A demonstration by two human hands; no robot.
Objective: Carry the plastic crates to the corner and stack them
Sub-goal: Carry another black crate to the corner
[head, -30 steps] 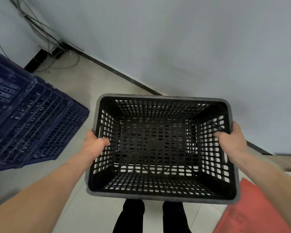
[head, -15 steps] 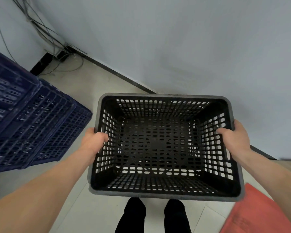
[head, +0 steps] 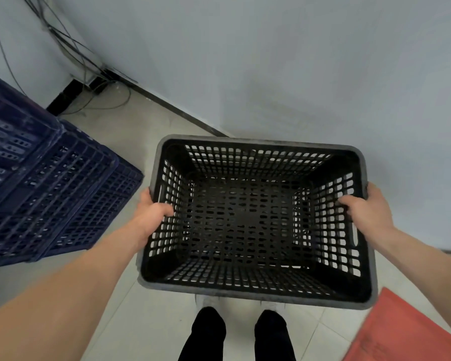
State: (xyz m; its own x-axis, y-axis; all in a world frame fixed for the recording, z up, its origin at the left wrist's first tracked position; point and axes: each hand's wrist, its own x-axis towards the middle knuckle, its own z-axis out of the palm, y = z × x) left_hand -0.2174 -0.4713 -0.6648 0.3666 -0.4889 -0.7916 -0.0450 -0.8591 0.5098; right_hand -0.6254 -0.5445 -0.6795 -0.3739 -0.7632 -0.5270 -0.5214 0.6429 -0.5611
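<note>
I hold an empty black perforated plastic crate (head: 250, 230) in the air in front of me, above my feet. My left hand (head: 151, 214) grips its left rim, thumb curled inside the wall. My right hand (head: 365, 207) grips the right rim the same way. A stack of dark blue perforated crates (head: 44, 183) stands on the floor to the left, by the room's corner, apart from the black crate.
A pale wall runs behind the crate, with a dark skirting strip (head: 172, 108) meeting the tiled floor (head: 130, 121). Loose cables (head: 89, 74) hang and lie in the far corner. A red flat object (head: 401, 332) lies on the floor at the lower right.
The view has shifted: the blue stack, the corner and the wall sit a little further right and lower in view. Both hands keep the same grip on the black crate.
</note>
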